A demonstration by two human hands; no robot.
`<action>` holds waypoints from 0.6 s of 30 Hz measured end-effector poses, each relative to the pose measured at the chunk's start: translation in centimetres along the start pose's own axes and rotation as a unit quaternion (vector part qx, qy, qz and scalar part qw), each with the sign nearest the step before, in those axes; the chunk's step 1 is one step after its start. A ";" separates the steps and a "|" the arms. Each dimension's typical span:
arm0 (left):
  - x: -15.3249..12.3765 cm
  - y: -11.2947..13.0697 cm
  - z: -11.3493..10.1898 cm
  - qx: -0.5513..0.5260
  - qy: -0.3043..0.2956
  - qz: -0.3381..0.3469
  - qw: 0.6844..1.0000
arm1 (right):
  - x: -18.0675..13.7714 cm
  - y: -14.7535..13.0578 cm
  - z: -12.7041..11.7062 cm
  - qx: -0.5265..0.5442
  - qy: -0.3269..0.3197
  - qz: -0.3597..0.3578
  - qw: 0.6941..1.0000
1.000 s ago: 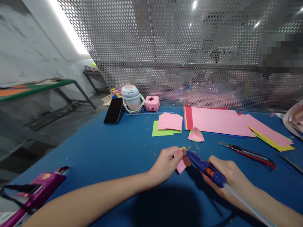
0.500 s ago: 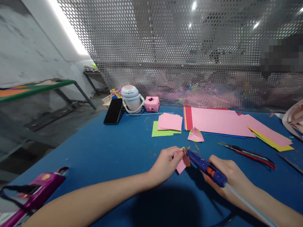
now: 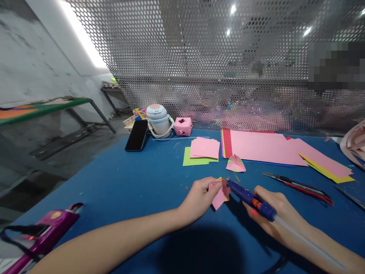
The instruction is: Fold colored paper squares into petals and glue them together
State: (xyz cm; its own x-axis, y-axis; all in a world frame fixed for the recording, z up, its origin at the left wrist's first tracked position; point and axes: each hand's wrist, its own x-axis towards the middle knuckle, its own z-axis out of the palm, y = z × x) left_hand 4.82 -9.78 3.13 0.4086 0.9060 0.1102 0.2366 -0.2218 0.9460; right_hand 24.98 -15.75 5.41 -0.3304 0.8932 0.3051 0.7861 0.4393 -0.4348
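Between thumb and fingers, my left hand point(image 3: 202, 198) pinches a folded pink paper piece point(image 3: 219, 199) with yellow showing at its edges. My right hand point(image 3: 275, 209) is wrapped round a blue glue gun point(image 3: 251, 199), a clear glue stick point(image 3: 310, 242) sticking out of its back end. The gun's nozzle points left at the top corner of the paper; whether it touches I cannot tell. Just beyond the hands stands a small folded pink paper shape point(image 3: 235, 163) with green bits along its edge.
Stacked pink and green squares point(image 3: 203, 148) and larger coloured sheets point(image 3: 262, 146) lie farther back. A cutter point(image 3: 298, 186) is on the right. A phone point(image 3: 137, 135), lidded cup point(image 3: 159, 120) and pink paper cube point(image 3: 183, 126) stand before the perforated metal screen point(image 3: 199, 57). Front left is a purple power strip point(image 3: 55, 228).
My right hand and the glue gun have shifted slightly right, the nozzle drawing back a little from the paper. My left hand holds the paper in nearly the same place.
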 end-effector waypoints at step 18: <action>-0.9 0.8 0.5 -0.158 -0.025 -0.117 0.980 | 1.6 2.4 1.8 0.088 -0.026 0.105 0.990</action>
State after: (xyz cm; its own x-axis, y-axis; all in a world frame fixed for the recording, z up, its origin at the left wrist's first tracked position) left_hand 5.09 -10.96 3.67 0.4205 0.8982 -0.1283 0.0470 0.1196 0.9917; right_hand 25.40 -13.10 3.37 -0.1998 0.9684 0.1495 0.7381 0.2491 -0.6270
